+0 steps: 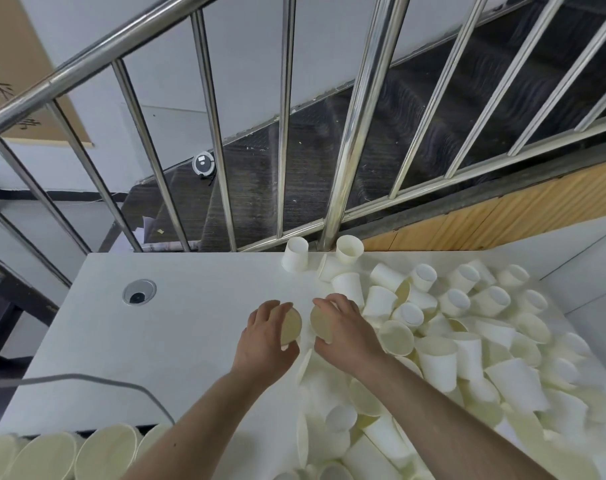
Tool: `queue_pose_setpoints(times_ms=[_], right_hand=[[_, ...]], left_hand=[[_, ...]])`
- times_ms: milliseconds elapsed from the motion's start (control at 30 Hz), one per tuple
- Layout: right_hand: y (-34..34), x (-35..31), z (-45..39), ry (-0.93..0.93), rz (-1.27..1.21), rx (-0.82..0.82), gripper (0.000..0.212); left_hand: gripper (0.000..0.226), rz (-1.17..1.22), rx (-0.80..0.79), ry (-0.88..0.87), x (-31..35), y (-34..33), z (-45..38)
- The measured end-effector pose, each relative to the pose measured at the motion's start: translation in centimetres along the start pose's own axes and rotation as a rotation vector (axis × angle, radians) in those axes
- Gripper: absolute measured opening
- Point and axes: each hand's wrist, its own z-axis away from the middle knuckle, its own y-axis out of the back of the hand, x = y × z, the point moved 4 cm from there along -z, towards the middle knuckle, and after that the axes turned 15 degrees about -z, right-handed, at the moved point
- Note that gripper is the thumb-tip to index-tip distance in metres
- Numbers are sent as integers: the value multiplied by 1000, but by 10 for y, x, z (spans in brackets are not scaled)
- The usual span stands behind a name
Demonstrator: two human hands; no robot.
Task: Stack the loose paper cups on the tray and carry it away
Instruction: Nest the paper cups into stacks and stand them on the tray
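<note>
1. Left hand (267, 336) has its fingers curled round one paper cup (291, 326), with the mouth turned toward the other hand. I'd guess that's so the two can slide together.
2. Right hand (343, 329) grips a second cup (319, 323) the same way, its open end facing left. The two rims sit just beside each other, not nested yet.
3. The loose cup pile (468, 334) sprawls from about 1 o'clock round to 5 o'clock of the hands, all over the white table (156, 341). Most are tipped on their sides, and a couple stand at 12 o'clock by the railing (350, 143).
4. At 7 o'clock, along the bottom edge, there's a row of cup mouths (69, 455). It looks like finished stacks lying down, but I can't tell if a tray is under them.
5. There's a cable grommet (139, 292) at 9 o'clock and a grey cable (87, 379) trailing near the front edge.
6. Loads still left to stack, so I reckon it's early days.
</note>
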Motion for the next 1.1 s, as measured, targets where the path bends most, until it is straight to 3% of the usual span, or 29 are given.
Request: queue_pose_setpoints(times_ms=[533, 1100], right_hand=[[-10, -71, 126, 206, -44, 21, 68], [-101, -174, 195, 351, -58, -151, 66]], left_hand=[[63, 130, 227, 19, 0, 71, 149], [68, 30, 193, 150, -93, 110, 279]])
